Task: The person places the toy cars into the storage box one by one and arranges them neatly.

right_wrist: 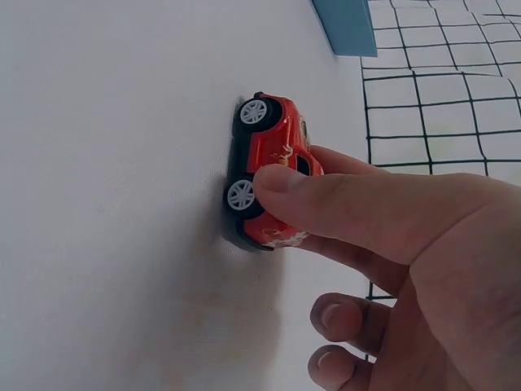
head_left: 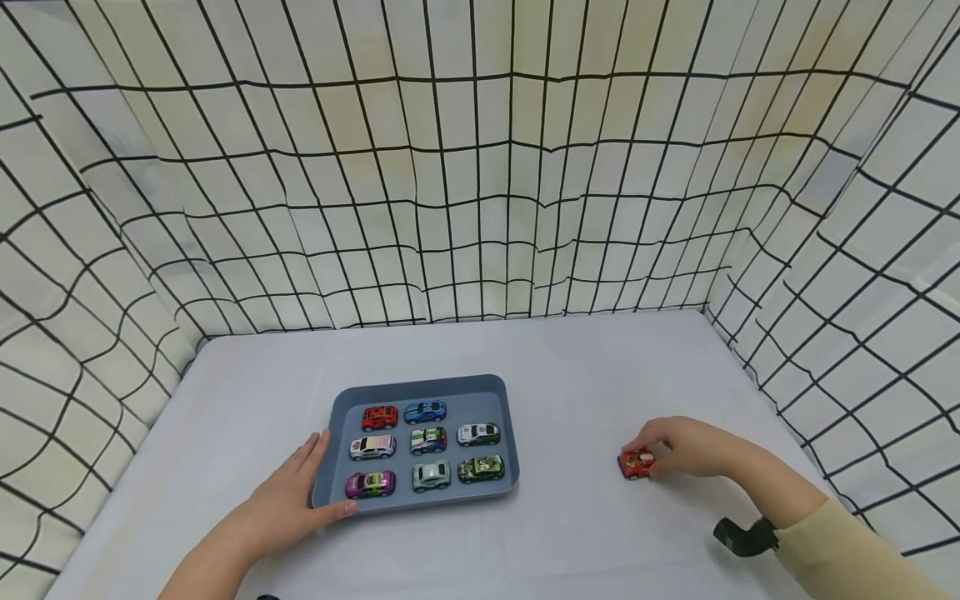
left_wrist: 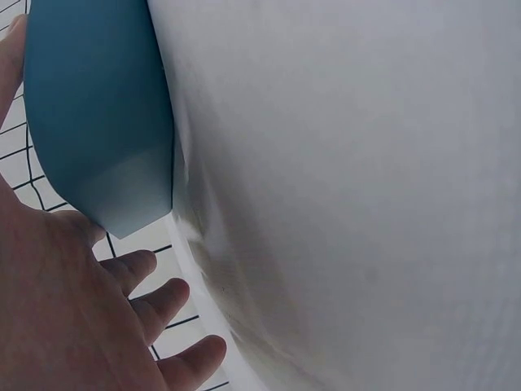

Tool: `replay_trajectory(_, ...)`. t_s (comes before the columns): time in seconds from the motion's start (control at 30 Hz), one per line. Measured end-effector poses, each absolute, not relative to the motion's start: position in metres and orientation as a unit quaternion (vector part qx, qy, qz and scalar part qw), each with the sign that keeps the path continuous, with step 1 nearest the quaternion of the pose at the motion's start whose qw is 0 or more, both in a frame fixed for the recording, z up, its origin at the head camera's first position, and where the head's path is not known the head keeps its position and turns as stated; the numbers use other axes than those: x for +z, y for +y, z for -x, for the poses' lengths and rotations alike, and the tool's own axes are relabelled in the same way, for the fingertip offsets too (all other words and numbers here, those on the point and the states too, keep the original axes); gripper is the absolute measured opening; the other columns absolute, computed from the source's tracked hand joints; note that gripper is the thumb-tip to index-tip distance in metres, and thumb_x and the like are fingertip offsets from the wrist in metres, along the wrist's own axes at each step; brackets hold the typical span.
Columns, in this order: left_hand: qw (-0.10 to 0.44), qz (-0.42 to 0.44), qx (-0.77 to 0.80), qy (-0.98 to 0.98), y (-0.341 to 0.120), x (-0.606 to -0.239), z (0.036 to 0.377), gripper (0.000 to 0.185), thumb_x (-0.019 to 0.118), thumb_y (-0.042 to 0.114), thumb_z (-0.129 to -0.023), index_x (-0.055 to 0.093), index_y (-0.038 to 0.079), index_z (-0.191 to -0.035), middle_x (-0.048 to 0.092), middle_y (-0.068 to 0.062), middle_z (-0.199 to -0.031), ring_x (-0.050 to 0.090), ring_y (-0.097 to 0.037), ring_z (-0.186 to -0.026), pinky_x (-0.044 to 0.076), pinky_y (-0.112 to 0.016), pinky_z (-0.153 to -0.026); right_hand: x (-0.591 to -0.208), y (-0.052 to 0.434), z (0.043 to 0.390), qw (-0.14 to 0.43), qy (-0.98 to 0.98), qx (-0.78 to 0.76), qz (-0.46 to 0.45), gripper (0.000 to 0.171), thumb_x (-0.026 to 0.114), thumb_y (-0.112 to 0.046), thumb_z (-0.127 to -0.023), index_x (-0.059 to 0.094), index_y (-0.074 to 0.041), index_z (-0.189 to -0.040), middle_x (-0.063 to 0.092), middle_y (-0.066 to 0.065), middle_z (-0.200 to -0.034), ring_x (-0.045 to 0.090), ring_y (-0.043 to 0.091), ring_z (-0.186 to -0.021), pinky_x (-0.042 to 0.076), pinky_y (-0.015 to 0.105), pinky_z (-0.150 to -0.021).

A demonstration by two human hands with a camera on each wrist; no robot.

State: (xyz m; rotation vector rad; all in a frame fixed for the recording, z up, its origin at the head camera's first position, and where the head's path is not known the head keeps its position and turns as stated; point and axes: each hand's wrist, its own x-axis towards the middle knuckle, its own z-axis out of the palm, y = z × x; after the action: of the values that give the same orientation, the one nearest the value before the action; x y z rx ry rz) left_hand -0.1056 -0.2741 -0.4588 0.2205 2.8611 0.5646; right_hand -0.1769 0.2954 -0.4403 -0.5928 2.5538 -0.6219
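Pinching red car [head_left: 636, 463], R hand [head_left: 686, 447]

Nine toy cars show in all. Eight sit inside the blue tray [head_left: 339, 433]: two in its far row, the red car [head_left: 379, 417] and the blue car [head_left: 424, 412], three in its middle row, and three in its near row. The ninth, a red toy car [head_left: 636, 464], stands on the table well to the right of the tray. There is one tray, and two hands are in view.
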Motion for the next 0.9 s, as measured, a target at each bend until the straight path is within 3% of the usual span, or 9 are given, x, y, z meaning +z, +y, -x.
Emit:
replay_trajectory(0.23, 0.111, -0.073, 0.192, 0.972, -0.274, -0.458, 0.105, 0.124, 0.067, 0.073, -0.076, 0.012, -0.003, -0.156, 0.017, -0.035, -0.157, 0.021, -0.057, -0.14, 0.029, -0.072, -0.104, -0.441, 0.291, 0.179, 0.209, 0.927, -0.227, 0.213, 0.036, 0.079, -0.015, -0.083, 0.074, -0.031, -0.115, 0.064, -0.003, -0.124, 0.056, 0.031, -0.121, 0.046, 0.055, -0.1)
replay_trajectory(0.53, 0.115, -0.072, 0.196, 0.971, -0.273, -0.456, 0.105, 0.125, 0.067, 0.074, -0.076, 0.011, -0.003, -0.157, 0.016, -0.035, -0.157, 0.02, -0.057, -0.14, 0.029, -0.072, -0.104, -0.436, 0.279, 0.186, 0.188, 0.926, -0.232, 0.231, 0.037, 0.076, -0.014, -0.087, 0.072, -0.026, -0.121, 0.064, -0.008, -0.118, 0.059, 0.023, -0.114, 0.051, 0.048, -0.095)
replay_trajectory(0.9, 0.113, -0.073, 0.203, 0.97, -0.272, -0.454, 0.102, 0.123, 0.068, 0.072, -0.077, 0.013, -0.004, -0.156, 0.017, -0.035, -0.157, 0.021, -0.057, -0.14, 0.029, -0.071, -0.105, -0.431, 0.257, 0.194, 0.16, 0.924, -0.243, 0.249, 0.039, 0.075, -0.015, -0.088, 0.071, -0.026, -0.125, 0.064, -0.007, -0.118, 0.059, 0.024, -0.114, 0.051, 0.047, -0.093)
